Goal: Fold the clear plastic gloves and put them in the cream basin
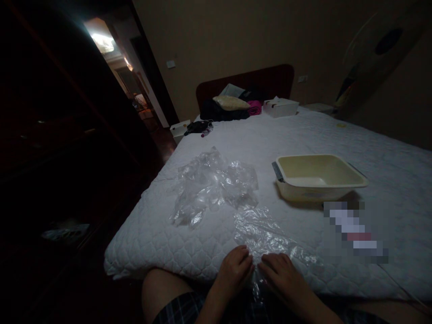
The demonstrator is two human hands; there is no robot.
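Observation:
A crumpled clear plastic bag lies at the front edge of the bed, its near end hanging down over my lap. My left hand grips its near end with curled fingers. On the other side of the same stretch of plastic, my right hand is closed, fingertips bent down onto it. Only a narrow strip of film shows between the two hands; the thumbs are hidden. Just beyond lies a loose heap of clear plastic bags.
A cream plastic basin with grey handles stands to the right. Nearer me is a blurred-out object with a cable beside it. The white quilted bed also bears a white box and dark clothes by the headboard. A fan stands right.

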